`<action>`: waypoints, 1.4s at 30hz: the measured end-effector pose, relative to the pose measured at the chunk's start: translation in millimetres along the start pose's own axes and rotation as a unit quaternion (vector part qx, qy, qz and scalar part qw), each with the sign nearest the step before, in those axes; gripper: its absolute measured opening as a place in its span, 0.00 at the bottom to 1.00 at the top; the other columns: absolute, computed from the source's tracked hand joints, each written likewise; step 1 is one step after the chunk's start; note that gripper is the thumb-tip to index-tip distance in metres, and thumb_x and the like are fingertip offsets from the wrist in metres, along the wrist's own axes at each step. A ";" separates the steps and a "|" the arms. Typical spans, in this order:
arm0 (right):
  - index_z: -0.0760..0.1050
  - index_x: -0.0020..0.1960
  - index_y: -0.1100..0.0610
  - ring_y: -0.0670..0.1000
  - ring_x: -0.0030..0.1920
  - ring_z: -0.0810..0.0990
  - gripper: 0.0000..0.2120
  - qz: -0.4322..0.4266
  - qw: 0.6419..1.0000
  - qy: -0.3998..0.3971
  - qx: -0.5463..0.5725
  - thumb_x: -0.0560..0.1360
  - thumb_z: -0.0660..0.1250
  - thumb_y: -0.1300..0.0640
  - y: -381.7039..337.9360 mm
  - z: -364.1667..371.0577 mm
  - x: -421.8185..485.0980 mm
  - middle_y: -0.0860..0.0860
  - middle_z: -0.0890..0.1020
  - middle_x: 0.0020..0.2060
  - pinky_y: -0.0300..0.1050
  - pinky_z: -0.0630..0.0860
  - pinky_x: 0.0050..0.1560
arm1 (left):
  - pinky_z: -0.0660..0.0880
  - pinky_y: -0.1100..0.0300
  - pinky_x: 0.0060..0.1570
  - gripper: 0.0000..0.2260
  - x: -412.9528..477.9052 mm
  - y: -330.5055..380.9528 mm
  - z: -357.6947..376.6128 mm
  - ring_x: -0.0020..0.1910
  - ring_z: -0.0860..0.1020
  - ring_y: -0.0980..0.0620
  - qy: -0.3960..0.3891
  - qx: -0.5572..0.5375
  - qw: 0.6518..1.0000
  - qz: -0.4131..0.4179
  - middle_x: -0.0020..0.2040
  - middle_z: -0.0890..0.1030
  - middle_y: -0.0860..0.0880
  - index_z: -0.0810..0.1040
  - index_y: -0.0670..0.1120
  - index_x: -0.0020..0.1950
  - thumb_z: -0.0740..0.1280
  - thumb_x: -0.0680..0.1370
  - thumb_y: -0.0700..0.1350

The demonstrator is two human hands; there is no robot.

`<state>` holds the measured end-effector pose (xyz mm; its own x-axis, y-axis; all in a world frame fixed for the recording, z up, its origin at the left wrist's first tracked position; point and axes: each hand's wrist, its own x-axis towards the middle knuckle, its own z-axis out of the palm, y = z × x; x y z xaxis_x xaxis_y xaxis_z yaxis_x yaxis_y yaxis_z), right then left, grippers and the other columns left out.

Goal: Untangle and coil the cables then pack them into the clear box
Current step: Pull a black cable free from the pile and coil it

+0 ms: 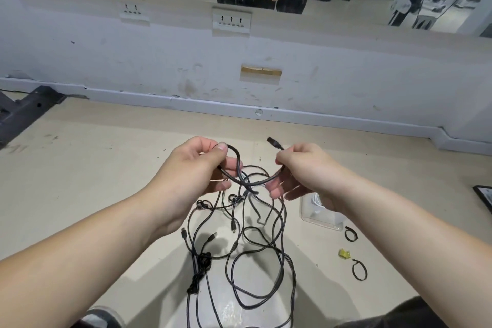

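Observation:
A tangle of thin black cables (255,255) hangs from my hands down to the beige floor, with several plugs and knots among the loops. My left hand (197,170) pinches a curved loop of black cable between thumb and fingers. My right hand (303,170) pinches the same cable just below its plug (274,142), which sticks up to the left. The cable sags in an arc between both hands. The clear box (319,214) lies on the floor to the right, partly hidden under my right wrist.
Two black strap loops (351,233) (359,270) and a small yellow scrap (344,253) lie on the floor at right. A white wall with sockets (231,21) and a mirror stands ahead. A dark metal frame foot (24,112) sits at left.

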<state>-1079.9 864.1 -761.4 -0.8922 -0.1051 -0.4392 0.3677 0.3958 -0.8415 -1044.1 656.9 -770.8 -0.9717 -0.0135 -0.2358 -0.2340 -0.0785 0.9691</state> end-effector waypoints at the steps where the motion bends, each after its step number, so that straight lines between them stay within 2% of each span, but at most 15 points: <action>1: 0.69 0.57 0.62 0.58 0.30 0.84 0.10 0.007 1.000 -0.006 -0.021 0.81 0.57 0.57 0.7 -0.9 -0.2 0.60 0.87 0.35 0.45 0.73 0.33 | 0.82 0.48 0.50 0.06 0.3 1.5 0.6 0.48 0.86 0.41 -0.006 -0.023 1.000 -0.012 0.45 0.88 0.41 0.74 0.45 0.51 0.63 0.86 0.46; 6: 0.79 0.53 0.55 0.50 0.37 0.84 0.19 0.046 0.953 -0.078 -0.289 0.68 0.64 0.44 4.2 0.6 -9.0 0.51 0.87 0.44 0.44 0.75 0.37 | 0.85 0.42 0.50 0.10 1.8 5.8 1.7 0.46 0.87 0.37 -0.004 -0.108 0.992 -0.068 0.44 0.86 0.40 0.73 0.45 0.50 0.64 0.85 0.50; 9: 0.75 0.67 0.41 0.47 0.56 0.78 0.24 0.035 0.962 -0.127 -0.240 0.71 0.68 0.47 3.4 6.2 -15.1 0.44 0.81 0.58 0.42 0.74 0.53 | 0.85 0.43 0.43 0.12 2.9 8.0 1.4 0.40 0.83 0.40 -0.005 -0.163 0.982 -0.094 0.43 0.82 0.42 0.74 0.46 0.44 0.66 0.84 0.51; 12: 0.84 0.51 0.50 0.44 0.61 0.79 0.09 -0.043 0.970 -0.184 -0.151 0.78 0.65 0.55 -3.1 9.3 -18.4 0.42 0.85 0.56 0.45 0.73 0.64 | 0.84 0.52 0.40 0.12 5.2 12.9 -2.9 0.37 0.79 0.48 0.043 -0.191 0.977 -0.081 0.42 0.77 0.47 0.79 0.44 0.45 0.69 0.82 0.51; 14: 0.82 0.44 0.55 0.48 0.59 0.81 0.11 -0.069 0.962 -0.255 -0.075 0.78 0.64 0.53 -6.8 8.7 -22.1 0.50 0.87 0.55 0.50 0.72 0.67 | 0.84 0.53 0.41 0.12 6.3 16.7 -6.4 0.38 0.78 0.49 0.062 -0.164 0.982 -0.070 0.46 0.75 0.48 0.83 0.43 0.52 0.69 0.82 0.52; 17: 0.78 0.53 0.57 0.56 0.49 0.78 0.11 -0.104 0.957 -0.273 -0.006 0.76 0.70 0.50 -4.7 14.1 -24.3 0.60 0.87 0.50 0.55 0.73 0.61 | 0.84 0.51 0.52 0.15 4.4 18.3 -5.4 0.42 0.79 0.50 0.052 -0.124 0.988 -0.082 0.52 0.72 0.48 0.81 0.44 0.62 0.69 0.81 0.53; 21: 0.78 0.54 0.54 0.55 0.56 0.83 0.23 -0.172 0.968 -0.170 -0.069 0.65 0.80 0.45 10.5 32.8 -19.5 0.54 0.84 0.54 0.63 0.78 0.61 | 0.84 0.49 0.54 0.09 -5.6 17.4 4.5 0.54 0.79 0.46 -0.019 -0.168 0.979 -0.110 0.56 0.76 0.48 0.80 0.45 0.59 0.69 0.81 0.47; 26: 0.74 0.52 0.55 0.54 0.46 0.75 0.12 -0.196 0.961 -0.187 -0.059 0.76 0.70 0.47 20.5 43.1 -16.7 0.58 0.80 0.48 0.64 0.74 0.51 | 0.76 0.50 0.49 0.11 -13.2 17.9 9.4 0.49 0.76 0.48 -0.111 -0.224 0.960 -0.122 0.55 0.76 0.49 0.75 0.44 0.61 0.67 0.80 0.45; 30: 0.75 0.46 0.53 0.54 0.44 0.77 0.14 -0.168 0.973 -0.158 -0.025 0.85 0.60 0.47 11.6 40.0 -17.6 0.53 0.84 0.42 0.55 0.72 0.51 | 0.75 0.47 0.56 0.11 -1.9 12.5 5.9 0.64 0.76 0.53 -0.022 -0.038 0.996 -0.077 0.61 0.79 0.55 0.80 0.49 0.63 0.66 0.81 0.45; 32: 0.75 0.47 0.55 0.53 0.35 0.79 0.16 -0.150 0.976 -0.145 0.054 0.86 0.56 0.47 4.1 35.7 -17.1 0.55 0.82 0.32 0.56 0.77 0.52 | 0.74 0.47 0.62 0.08 7.1 12.6 -3.8 0.61 0.77 0.54 0.049 0.086 0.994 -0.047 0.56 0.82 0.56 0.84 0.47 0.57 0.67 0.81 0.48; 34: 0.76 0.47 0.57 0.51 0.25 0.65 0.18 -0.124 0.974 -0.139 0.126 0.86 0.56 0.46 -2.0 31.8 -17.8 0.52 0.69 0.25 0.54 0.77 0.41 | 0.74 0.53 0.58 0.05 12.9 11.3 -13.2 0.52 0.78 0.54 0.086 0.144 0.985 -0.035 0.46 0.83 0.57 0.86 0.48 0.48 0.70 0.79 0.47; 36: 0.77 0.47 0.54 0.50 0.27 0.55 0.18 -0.091 0.967 -0.163 0.176 0.85 0.57 0.44 -5.9 27.9 -20.5 0.50 0.61 0.26 0.45 0.65 0.30 | 0.70 0.57 0.44 0.03 13.3 7.5 -15.6 0.42 0.75 0.51 0.114 0.200 0.973 -0.010 0.37 0.79 0.56 0.83 0.49 0.43 0.72 0.76 0.47; 38: 0.78 0.47 0.52 0.50 0.28 0.51 0.17 -0.070 0.952 -0.216 0.207 0.84 0.58 0.42 -8.3 25.0 -23.3 0.49 0.58 0.27 0.43 0.53 0.30 | 0.69 0.57 0.42 0.05 10.4 3.0 -12.4 0.43 0.76 0.53 0.128 0.210 0.969 0.016 0.44 0.80 0.55 0.79 0.52 0.48 0.73 0.74 0.47; 40: 0.77 0.48 0.52 0.48 0.27 0.50 0.17 -0.067 0.934 -0.262 0.235 0.84 0.58 0.42 -9.8 23.2 -23.3 0.48 0.57 0.26 0.42 0.51 0.29 | 0.73 0.56 0.55 0.13 9.9 1.2 -7.4 0.55 0.80 0.55 0.066 0.140 0.988 0.017 0.57 0.82 0.56 0.79 0.55 0.58 0.74 0.76 0.45; 42: 0.77 0.49 0.52 0.46 0.25 0.51 0.17 -0.066 0.925 -0.262 0.269 0.84 0.58 0.42 -11.5 21.1 -20.5 0.47 0.57 0.25 0.39 0.52 0.26 | 0.73 0.54 0.64 0.08 7.0 3.2 -1.4 0.56 0.83 0.51 -0.051 0.060 0.997 0.003 0.53 0.85 0.51 0.81 0.47 0.59 0.72 0.80 0.44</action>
<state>-1060.2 842.4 -749.3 -0.7408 -0.6033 -0.2953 0.4678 -0.1479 -0.8714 -1051.6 655.2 -769.5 -0.9700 0.0886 -0.2264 -0.2235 0.0415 0.9738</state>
